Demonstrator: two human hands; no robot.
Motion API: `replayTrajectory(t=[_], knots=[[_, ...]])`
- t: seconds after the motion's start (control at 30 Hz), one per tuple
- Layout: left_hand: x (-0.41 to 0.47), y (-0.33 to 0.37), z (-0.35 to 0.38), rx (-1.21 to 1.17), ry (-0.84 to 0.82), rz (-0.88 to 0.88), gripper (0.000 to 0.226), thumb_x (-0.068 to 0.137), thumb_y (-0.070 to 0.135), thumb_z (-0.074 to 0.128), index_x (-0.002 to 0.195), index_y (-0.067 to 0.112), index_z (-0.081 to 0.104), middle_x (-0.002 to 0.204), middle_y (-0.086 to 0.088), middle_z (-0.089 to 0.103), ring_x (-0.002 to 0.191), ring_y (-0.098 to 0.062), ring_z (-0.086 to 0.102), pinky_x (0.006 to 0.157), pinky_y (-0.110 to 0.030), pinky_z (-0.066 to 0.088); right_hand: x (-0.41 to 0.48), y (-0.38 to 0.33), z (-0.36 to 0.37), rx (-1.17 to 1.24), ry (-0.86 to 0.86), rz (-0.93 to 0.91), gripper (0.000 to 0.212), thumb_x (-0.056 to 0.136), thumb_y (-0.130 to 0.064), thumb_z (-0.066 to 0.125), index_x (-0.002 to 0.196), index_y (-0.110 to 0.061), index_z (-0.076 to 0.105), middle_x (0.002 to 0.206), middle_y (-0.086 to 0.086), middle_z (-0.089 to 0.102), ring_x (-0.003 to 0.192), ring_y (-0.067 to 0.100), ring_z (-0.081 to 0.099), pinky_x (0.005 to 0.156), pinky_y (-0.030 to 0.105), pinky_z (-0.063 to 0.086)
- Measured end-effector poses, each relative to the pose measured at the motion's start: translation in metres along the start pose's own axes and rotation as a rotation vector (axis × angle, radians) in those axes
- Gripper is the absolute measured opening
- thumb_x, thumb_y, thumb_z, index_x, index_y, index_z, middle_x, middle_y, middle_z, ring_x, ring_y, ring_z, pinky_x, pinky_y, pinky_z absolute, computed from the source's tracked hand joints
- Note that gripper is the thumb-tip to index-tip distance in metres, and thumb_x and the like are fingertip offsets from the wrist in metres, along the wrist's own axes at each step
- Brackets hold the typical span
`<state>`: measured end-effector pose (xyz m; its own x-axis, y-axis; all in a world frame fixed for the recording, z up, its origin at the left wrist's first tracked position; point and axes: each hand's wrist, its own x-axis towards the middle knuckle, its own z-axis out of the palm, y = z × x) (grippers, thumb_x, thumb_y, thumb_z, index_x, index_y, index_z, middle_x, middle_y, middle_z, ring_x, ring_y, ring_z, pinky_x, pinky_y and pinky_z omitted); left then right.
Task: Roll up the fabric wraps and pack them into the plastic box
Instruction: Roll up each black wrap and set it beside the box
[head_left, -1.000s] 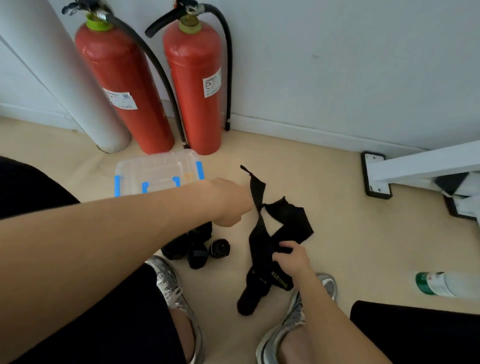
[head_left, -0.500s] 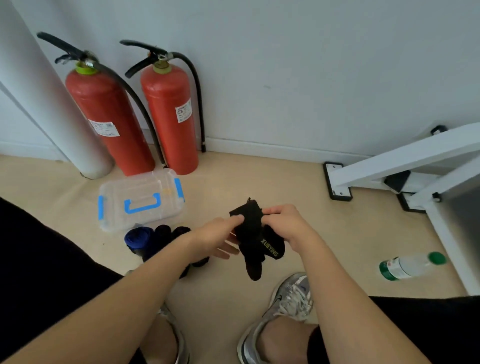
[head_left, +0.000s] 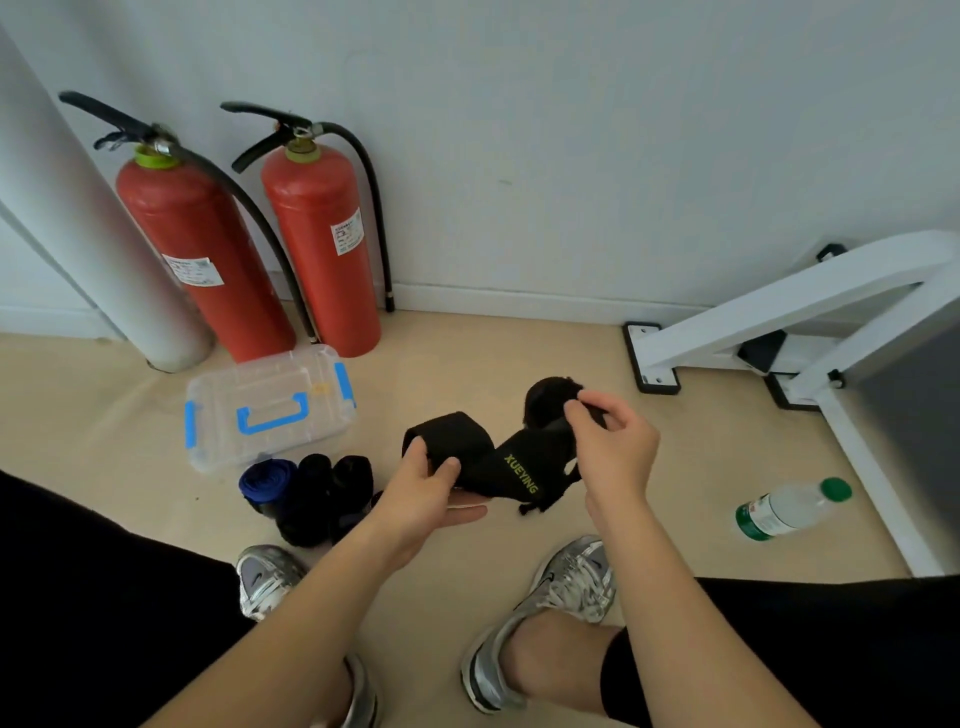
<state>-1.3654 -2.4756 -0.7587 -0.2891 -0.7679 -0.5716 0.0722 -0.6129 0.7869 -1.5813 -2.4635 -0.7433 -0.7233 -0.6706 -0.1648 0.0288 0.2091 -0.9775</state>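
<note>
Head view. We hold one black fabric wrap in the air between both hands, above the floor and ahead of the shoes. The left hand grips the wide end, thumb on top and fingers beneath. The right hand pinches the far end with thumb and forefinger, just beside a rounded black bunch that may be the start of a roll; we cannot tell how tightly it is wound. The printed lettering on the wrap faces up.

Change: half a second ago the hands were nearly together with the wrap bunched between them. They are now drawn apart and the wrap lies spread between them. One second ago the wrap hung loose from the raised left hand while the right hand held its lower part near the floor. We judge that the wrap is now straightened and ready for rolling, so this step is at its start.

The plastic box stands on the floor to the left, in front of the two red fire extinguishers, with its blue-latched lid apparently on. The finished rolls, one of them blue, lie just beside the box, not in it. We judge that packing is not yet begun and that the lid must be opened first.

A water bottle lies well apart to the right.
</note>
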Motion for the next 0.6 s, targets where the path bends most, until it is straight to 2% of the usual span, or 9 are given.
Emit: replayTrajectory(t=[0.07,0.17,0.23,0.27,0.33,0.43,0.47,0.53,0.6], knots=[[0.0,0.001,0.007,0.08,0.044,-0.037,0.025,0.113,0.012,0.054,0.136,0.012,0.043,0.125,-0.022,0.068,0.088,-0.031,0.083,0.069,-0.038,0.068,0.003,-0.011,0.0,0.143,0.029,0.033,0.03,0.087,-0.01,0.085,0.104,-0.034,0.084,0.099,-0.01,0.083,0.098,0.009,0.079,0.076,0.023,0.065],[0.001,0.003,0.015,0.317,0.187,-0.053,0.047,0.104,0.016,0.07,0.137,0.011,0.036,0.124,-0.017,0.061,0.082,-0.029,0.081,0.066,-0.04,0.067,0.008,-0.028,0.001,0.166,-0.074,-0.023,0.04,0.088,-0.006,0.082,0.107,-0.04,0.084,0.106,-0.005,0.083,0.107,0.016,0.079,0.088,0.035,0.066],[0.002,0.007,0.019,0.53,0.256,0.048,0.057,0.1,0.019,0.073,0.143,0.013,0.037,0.134,-0.012,0.05,0.1,-0.023,0.07,0.086,-0.04,0.063,0.007,-0.037,0.002,0.141,-0.154,-0.087,0.04,0.089,-0.008,0.082,0.109,-0.043,0.084,0.108,-0.006,0.083,0.108,0.016,0.078,0.092,0.037,0.064],[0.003,0.012,0.021,0.623,0.256,0.14,0.051,0.1,0.02,0.069,0.144,0.016,0.042,0.14,-0.008,0.045,0.107,-0.015,0.061,0.095,-0.036,0.054,0.007,-0.041,0.003,0.126,-0.182,-0.119,0.04,0.09,-0.008,0.082,0.11,-0.043,0.084,0.108,-0.007,0.083,0.108,0.015,0.078,0.093,0.036,0.063],[0.001,0.027,0.028,0.746,0.14,0.318,0.033,0.103,0.022,0.06,0.135,0.026,0.06,0.142,0.001,0.047,0.115,-0.006,0.051,0.101,-0.028,0.042,0.006,-0.044,0.005,0.104,-0.228,-0.167,0.037,0.092,-0.011,0.079,0.111,-0.043,0.084,0.107,-0.009,0.084,0.107,0.012,0.078,0.095,0.035,0.062],[-0.005,0.047,0.04,0.652,-0.1,0.425,0.014,0.1,0.024,0.067,0.114,0.028,0.07,0.113,0.008,0.072,0.108,-0.011,0.065,0.09,-0.028,0.05,0.0,-0.045,0.012,0.172,-0.269,-0.149,0.029,0.092,-0.018,0.07,0.108,-0.036,0.087,0.109,-0.008,0.084,0.113,0.009,0.075,0.103,0.04,0.058],[-0.007,0.051,0.043,0.604,-0.13,0.448,0.009,0.099,0.029,0.073,0.107,0.025,0.071,0.103,0.007,0.074,0.1,-0.014,0.069,0.086,-0.031,0.053,-0.002,-0.045,0.014,0.19,-0.273,-0.152,0.029,0.092,-0.02,0.068,0.106,-0.036,0.088,0.114,-0.01,0.083,0.118,0.006,0.073,0.105,0.037,0.056],[-0.008,0.053,0.046,0.558,-0.122,0.495,0.02,0.098,0.038,0.08,0.101,0.02,0.071,0.094,-0.001,0.075,0.089,-0.02,0.072,0.082,-0.039,0.056,-0.006,-0.048,0.016,0.213,-0.287,-0.16,0.031,0.093,-0.021,0.064,0.105,-0.036,0.088,0.119,-0.01,0.082,0.122,0.005,0.071,0.103,0.031,0.052],[-0.009,0.052,0.048,0.513,-0.148,0.503,0.014,0.102,0.029,0.076,0.104,0.016,0.071,0.095,-0.004,0.078,0.091,-0.022,0.076,0.087,-0.044,0.062,-0.007,-0.049,0.018,0.227,-0.307,-0.169,0.03,0.094,-0.021,0.064,0.105,-0.035,0.088,0.119,-0.008,0.082,0.122,0.007,0.072,0.103,0.03,0.052]])
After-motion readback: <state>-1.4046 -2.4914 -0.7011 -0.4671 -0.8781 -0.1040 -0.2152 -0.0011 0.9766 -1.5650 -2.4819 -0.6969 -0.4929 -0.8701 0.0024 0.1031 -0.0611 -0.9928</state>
